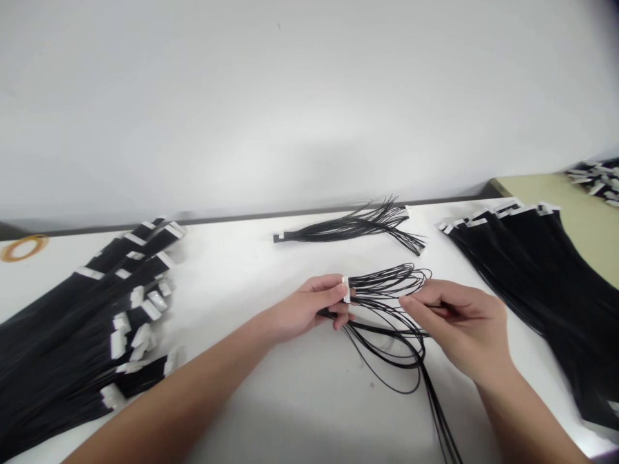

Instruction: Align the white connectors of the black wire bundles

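Observation:
My left hand (325,298) is closed around a white connector (346,290), the thumb pressed on its face. From that connector thin black wires (387,283) loop out to the right, and some hang down over the near part of the table. My right hand (459,316) pinches among these wires with thumb and forefinger; how many it grips is hidden by the fingers. Just beyond both hands lies another black wire harness (333,229), with a dark connector at its left end and its wires fanned out to the right.
Large stacks of black cables with white connectors lie on the left (62,328) and right (536,277) of the white table (232,270). A yellow ring (24,248) sits at the far left. More connectors (597,180) rest on a yellowish surface at right. A pale wall (290,96) stands behind.

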A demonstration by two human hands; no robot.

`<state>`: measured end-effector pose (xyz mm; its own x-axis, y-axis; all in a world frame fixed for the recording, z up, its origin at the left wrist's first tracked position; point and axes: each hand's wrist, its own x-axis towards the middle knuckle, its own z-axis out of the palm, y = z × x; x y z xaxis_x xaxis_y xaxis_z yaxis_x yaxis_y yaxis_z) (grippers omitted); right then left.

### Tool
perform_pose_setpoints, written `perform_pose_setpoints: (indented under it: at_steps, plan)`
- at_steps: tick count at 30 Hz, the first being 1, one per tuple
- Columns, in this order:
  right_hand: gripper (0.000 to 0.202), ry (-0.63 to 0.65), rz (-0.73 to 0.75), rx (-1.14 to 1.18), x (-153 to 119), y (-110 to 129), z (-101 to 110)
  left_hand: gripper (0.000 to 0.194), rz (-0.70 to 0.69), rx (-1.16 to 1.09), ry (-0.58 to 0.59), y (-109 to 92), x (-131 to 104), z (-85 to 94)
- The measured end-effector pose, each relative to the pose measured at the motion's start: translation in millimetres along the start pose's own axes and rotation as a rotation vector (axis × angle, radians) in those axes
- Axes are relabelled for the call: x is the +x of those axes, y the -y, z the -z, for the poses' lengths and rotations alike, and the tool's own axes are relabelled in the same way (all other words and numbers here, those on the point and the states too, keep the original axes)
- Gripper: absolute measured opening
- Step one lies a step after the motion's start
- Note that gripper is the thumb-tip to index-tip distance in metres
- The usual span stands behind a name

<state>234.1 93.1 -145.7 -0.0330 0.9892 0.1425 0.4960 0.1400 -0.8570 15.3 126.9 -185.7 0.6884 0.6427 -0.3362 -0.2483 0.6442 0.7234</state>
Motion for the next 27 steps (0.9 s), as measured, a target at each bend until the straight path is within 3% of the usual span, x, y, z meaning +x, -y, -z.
perform_pose_setpoints:
  at_steps: [10,20,24,27]
  plan:
    - [0.027,0.021,-0.048,-0.007,0.2,4.2,-2.9,0.023,-0.001,0.025,0.010,0.6,0.4,0.5]
    - [0.031,0.072,-0.304,0.185,0.6,14.5,-3.7,0.026,0.004,0.121,-0.009,0.6,-0.3,-0.5]
    - [0.029,0.087,-0.255,0.131,0.6,11.2,-3.3,0.025,-0.014,0.149,0.025,1.6,0.2,1.4]
    - [0.021,0.100,-0.066,-0.023,0.7,4.4,-3.8,0.025,-0.012,0.141,0.037,1.7,0.1,2.1]
